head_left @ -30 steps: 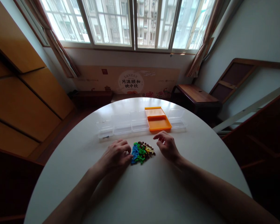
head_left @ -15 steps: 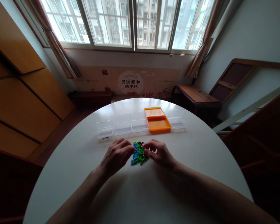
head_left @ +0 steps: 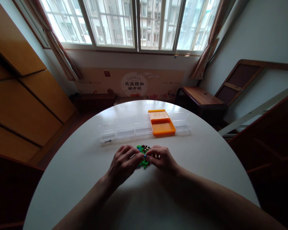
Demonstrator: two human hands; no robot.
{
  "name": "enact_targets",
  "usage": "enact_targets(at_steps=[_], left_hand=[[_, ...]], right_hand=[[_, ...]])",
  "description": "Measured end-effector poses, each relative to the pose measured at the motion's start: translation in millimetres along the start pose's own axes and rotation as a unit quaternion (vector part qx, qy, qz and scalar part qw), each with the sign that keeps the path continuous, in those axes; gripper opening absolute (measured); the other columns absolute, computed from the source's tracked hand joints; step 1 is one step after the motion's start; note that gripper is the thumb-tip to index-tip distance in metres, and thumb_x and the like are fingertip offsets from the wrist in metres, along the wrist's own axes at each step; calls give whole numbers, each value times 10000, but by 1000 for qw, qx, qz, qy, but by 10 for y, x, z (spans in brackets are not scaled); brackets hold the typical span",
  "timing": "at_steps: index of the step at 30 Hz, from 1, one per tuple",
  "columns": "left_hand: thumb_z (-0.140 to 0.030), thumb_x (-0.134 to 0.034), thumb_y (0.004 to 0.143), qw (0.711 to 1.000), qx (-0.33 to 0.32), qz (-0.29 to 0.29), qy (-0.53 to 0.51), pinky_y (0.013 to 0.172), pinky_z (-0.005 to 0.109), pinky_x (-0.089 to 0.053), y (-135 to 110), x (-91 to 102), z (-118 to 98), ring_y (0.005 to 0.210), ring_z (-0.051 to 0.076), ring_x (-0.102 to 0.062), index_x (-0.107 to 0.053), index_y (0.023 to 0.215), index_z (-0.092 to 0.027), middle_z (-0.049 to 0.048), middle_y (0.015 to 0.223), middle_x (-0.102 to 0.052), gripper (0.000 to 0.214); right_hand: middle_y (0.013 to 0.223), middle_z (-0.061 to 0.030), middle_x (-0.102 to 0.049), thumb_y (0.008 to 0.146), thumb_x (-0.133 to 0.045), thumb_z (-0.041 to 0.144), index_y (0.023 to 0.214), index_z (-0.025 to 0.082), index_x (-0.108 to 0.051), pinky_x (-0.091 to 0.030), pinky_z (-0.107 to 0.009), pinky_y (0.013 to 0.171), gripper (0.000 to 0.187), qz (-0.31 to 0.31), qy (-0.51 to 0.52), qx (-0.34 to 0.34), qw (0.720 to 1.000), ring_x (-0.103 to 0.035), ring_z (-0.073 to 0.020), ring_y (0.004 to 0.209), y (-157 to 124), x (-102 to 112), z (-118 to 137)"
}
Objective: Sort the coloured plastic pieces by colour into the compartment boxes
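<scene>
A pile of small toy building bricks (head_left: 144, 163), green, blue and dark brown, lies on the white table under my hands. My left hand (head_left: 126, 160) reaches over the left side of the pile, with thumb and fingers pinched together. My right hand (head_left: 163, 158) comes in from the right side, also in a pinch. A small blue brick (head_left: 145, 156) shows between the fingertips of both hands, just above the pile. The fingers cover part of the heap, mostly its left portion.
Beyond the pile stands a row of open boxes: an orange box (head_left: 164, 127) with its lid folded back, clear plastic boxes (head_left: 124, 131) to its left, and another clear box (head_left: 182, 126) to its right. The round white table (head_left: 74, 166) curves away on both sides.
My left hand has moved right and my right hand's fingertips have drawn in, so they now meet over the pile. A blue brick now shows between them.
</scene>
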State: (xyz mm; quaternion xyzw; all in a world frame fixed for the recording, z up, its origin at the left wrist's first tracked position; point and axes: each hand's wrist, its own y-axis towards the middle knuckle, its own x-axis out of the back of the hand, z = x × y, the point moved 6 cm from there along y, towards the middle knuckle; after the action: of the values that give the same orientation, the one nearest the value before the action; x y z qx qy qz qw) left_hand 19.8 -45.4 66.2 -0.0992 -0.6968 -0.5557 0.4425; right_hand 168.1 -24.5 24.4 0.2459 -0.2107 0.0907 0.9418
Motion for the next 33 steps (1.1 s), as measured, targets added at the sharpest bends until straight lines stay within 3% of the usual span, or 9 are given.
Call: enact_targets(at_steps=[10,14,21,27,30,33], left_hand=[[-188,-587,879,997,60,-17,-51,710,286,-420,7,-29,27,724,139,-525,-647,871,-219,3,744,-646,68],[-148,-590,867,999,26,-25,-27,696,291,-409,20,20,-23,725,143,-527,-631,906,-217,2,749,-647,89],[-142,-570,874,999,-23,-30,17,697,296,-409,23,59,-81,748,149,-546,-620,962,-218,4,767,-652,127],[-139,-567,874,1000,-8,-28,10,700,292,-419,22,44,-65,738,146,-552,-620,951,-229,2,759,-653,130],[-144,-601,853,999,12,-31,0,702,294,-424,-7,17,-28,740,147,-554,-613,927,-226,4,765,-655,111],[-152,-628,835,999,30,-31,-4,713,299,-432,-34,-14,9,753,151,-555,-611,935,-221,9,788,-665,122]], right_hand=[[723,-30,-646,836,-615,223,793,221,-701,-477,-280,676,96,-52,-73,93,992,-568,-162,706,-44,66,123],[781,-45,-671,823,-653,260,881,215,-712,-499,-289,697,94,-54,-44,87,994,-599,-167,735,-37,75,115],[759,-47,-690,833,-653,256,863,205,-727,-498,-282,697,95,-37,-2,66,997,-605,-165,734,-7,80,106],[715,-27,-678,836,-643,240,818,213,-726,-489,-277,683,89,-9,5,57,998,-593,-157,706,9,49,90],[748,-33,-687,844,-641,242,839,210,-726,-490,-280,687,91,-22,-17,67,997,-601,-160,723,75,158,51],[769,-44,-698,856,-631,270,843,204,-725,-489,-307,709,115,-97,-90,68,989,-601,-177,734,181,488,-118]])
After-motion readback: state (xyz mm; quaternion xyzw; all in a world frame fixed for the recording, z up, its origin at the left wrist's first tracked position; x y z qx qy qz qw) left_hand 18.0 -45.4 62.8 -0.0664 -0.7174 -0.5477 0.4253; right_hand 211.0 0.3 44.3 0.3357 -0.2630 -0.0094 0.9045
